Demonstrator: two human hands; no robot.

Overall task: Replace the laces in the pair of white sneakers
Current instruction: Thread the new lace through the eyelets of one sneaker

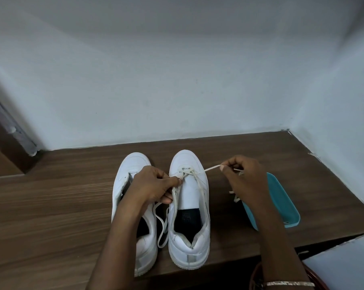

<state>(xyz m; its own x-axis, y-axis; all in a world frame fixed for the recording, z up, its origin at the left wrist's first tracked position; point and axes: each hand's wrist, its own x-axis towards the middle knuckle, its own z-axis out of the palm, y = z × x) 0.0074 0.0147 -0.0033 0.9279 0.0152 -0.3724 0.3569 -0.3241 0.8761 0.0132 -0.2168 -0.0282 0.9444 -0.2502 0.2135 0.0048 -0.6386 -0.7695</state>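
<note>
As my left hand (154, 185) pinches the laced sneaker (189, 243) by its eyelet edge, my right hand (244, 176) grips the lace (211, 168), taut between them. My left forearm partly covers the other sneaker (133, 164), and my right wrist hides part of a teal tray (281, 206) on the bench (51, 206).

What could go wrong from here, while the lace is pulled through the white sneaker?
1. The right hand pinches the lace and pulls it sideways; too strong a pull might draw the loose lace end, lying between the sneakers, up through the eyelets.
2. The left hand grips only the eyelet flap of the laced sneaker, so the shoe may slide.
3. The teal tray lies under the right forearm and could be nudged.
</note>
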